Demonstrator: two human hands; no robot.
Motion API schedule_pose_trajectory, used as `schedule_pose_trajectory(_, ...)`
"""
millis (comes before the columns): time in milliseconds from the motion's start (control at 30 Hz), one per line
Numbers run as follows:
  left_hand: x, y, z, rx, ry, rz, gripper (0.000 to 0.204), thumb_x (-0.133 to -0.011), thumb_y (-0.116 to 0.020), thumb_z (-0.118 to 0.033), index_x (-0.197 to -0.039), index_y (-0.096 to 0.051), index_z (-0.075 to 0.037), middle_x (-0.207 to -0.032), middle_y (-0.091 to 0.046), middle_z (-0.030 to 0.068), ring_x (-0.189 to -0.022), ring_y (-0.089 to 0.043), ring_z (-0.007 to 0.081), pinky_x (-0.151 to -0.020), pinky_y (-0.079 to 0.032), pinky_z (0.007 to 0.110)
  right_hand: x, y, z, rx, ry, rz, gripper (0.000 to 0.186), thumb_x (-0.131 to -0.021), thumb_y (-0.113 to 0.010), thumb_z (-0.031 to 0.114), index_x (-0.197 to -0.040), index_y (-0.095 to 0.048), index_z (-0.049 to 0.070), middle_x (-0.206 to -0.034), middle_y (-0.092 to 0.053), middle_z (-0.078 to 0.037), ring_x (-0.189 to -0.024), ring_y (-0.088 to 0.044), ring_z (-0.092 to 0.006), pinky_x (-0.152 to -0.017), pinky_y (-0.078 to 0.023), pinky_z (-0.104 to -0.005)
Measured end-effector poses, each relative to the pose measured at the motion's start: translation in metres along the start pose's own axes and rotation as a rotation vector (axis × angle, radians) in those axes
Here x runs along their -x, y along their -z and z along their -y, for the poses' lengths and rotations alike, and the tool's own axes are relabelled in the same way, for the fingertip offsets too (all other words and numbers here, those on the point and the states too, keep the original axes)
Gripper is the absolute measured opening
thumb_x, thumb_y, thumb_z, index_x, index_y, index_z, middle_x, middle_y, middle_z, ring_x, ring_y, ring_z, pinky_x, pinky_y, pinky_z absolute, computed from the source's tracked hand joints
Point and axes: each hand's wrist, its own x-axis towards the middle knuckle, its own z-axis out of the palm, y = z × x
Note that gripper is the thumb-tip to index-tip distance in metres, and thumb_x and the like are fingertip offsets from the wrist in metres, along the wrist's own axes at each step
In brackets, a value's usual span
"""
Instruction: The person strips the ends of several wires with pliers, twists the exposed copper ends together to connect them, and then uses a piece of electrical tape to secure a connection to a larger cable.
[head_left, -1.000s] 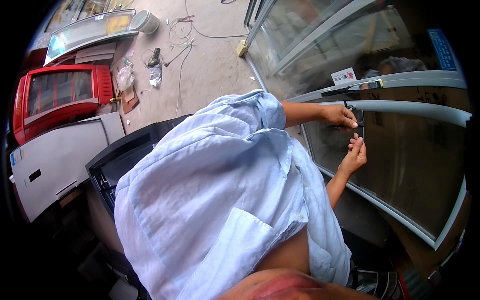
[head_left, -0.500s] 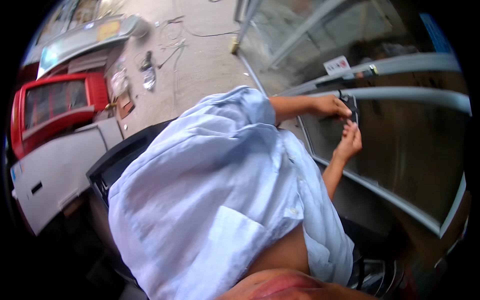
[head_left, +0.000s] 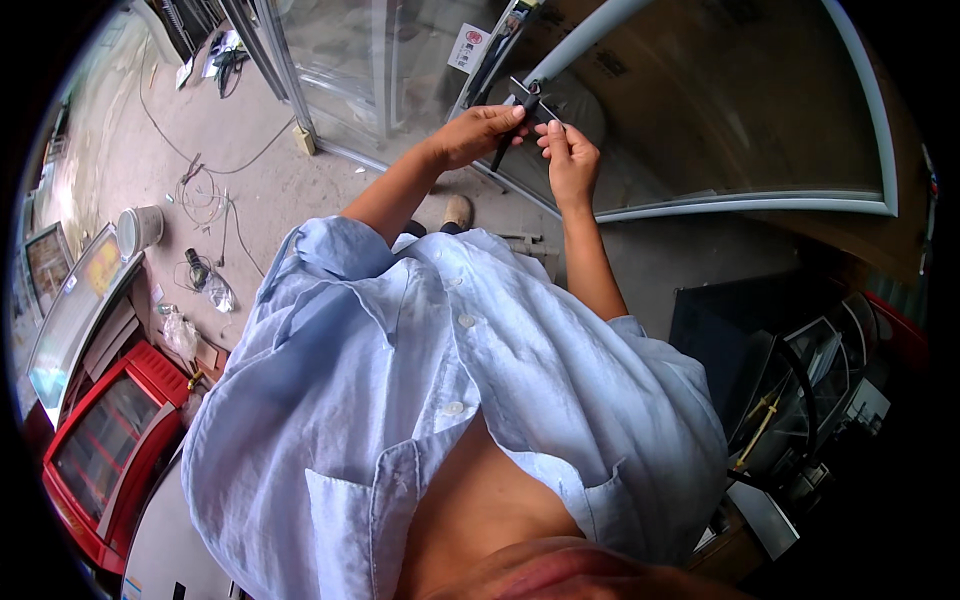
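Observation:
Both my hands meet at a black handle-like fitting with a thin, light metal edge, beside the frame of a glass door panel. My left hand is closed around its left part, and a dark narrow strip sticks out below those fingers. With thumb and fingers pressed together, my right hand pinches the fitting's lower right edge. I cannot tell whether the fitting is fixed to the door. Part of it is hidden behind my fingers.
A second glass panel in a metal frame stands to the left, with a yellowish block at its corner. Cables, a white bucket and plastic bags lie on the floor. A red-framed cabinet door is at lower left.
The view has turned, so the door and my hands now appear nearer the middle. Both hands stay at the black fitting, and the right-hand clutter has come into sight.

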Motion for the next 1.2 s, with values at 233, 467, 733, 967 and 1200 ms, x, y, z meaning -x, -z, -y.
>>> schedule_pose_trajectory(233,-0.003,0.001,-0.004,0.002,0.006,0.011,0.034,-0.093,-0.054,-0.036,-0.098,-0.063,-0.003,-0.088,-0.057,-0.0022,-0.079,-0.049,0.0086,-0.076,-0.041,0.021,-0.008,0.01,0.004,0.031,0.05,0.052,0.026,-0.093,-0.054,0.023,-0.084,-0.068,0.001,-0.064,-0.059,0.001,-0.057,-0.048,-0.0035,-0.053,-0.039,-0.0198)
schedule_pose_trajectory(467,0.001,0.001,-0.012,-0.057,0.066,0.023,0.036,-0.095,-0.05,-0.037,-0.104,-0.061,-0.004,-0.091,-0.055,-0.0031,-0.079,-0.047,0.0081,-0.074,-0.039,0.019,-0.01,0.013,0.0,0.025,-0.005,0.053,0.026,-0.092,-0.055,0.022,-0.083,-0.068,0.001,-0.065,-0.059,0.001,-0.057,-0.047,-0.0033,-0.052,-0.039,-0.0194)
schedule_pose_trajectory(733,0.027,-0.012,-0.031,-0.053,0.076,-0.237,0.035,-0.091,-0.058,-0.036,-0.107,-0.059,-0.006,-0.093,-0.057,-0.0027,-0.081,-0.051,0.0053,-0.066,-0.038,0.018,0.006,-0.003,0.016,0.145,0.123,0.049,0.023,-0.091,-0.056,0.02,-0.083,-0.068,0.001,-0.067,-0.061,-0.003,-0.055,-0.051,-0.0071,-0.051,-0.041,-0.0227)
schedule_pose_trajectory(967,0.083,0.0,-0.036,-0.105,0.198,-0.478,0.024,-0.087,-0.063,-0.032,-0.098,-0.06,-0.011,-0.089,-0.06,-0.0023,-0.069,-0.048,0.0013,-0.051,-0.034,0.015,0.027,-0.036,0.027,0.266,0.349,0.12,0.014,-0.088,-0.06,0.014,-0.084,-0.067,0.002,-0.071,-0.062,-0.009,-0.06,-0.06,-0.0206,-0.054,-0.045,-0.0297)
schedule_pose_trajectory(1200,0.111,0.025,-0.031,-0.056,0.305,-0.563,0.021,-0.091,-0.056,-0.033,-0.095,-0.057,-0.013,-0.076,-0.055,-0.0076,-0.062,-0.044,-0.0001,-0.047,-0.032,0.015,0.031,-0.047,0.007,0.344,0.396,0.236,0.014,-0.086,-0.061,0.016,-0.085,-0.067,0.003,-0.074,-0.062,-0.011,-0.065,-0.06,-0.0276,-0.058,-0.046,-0.0345)
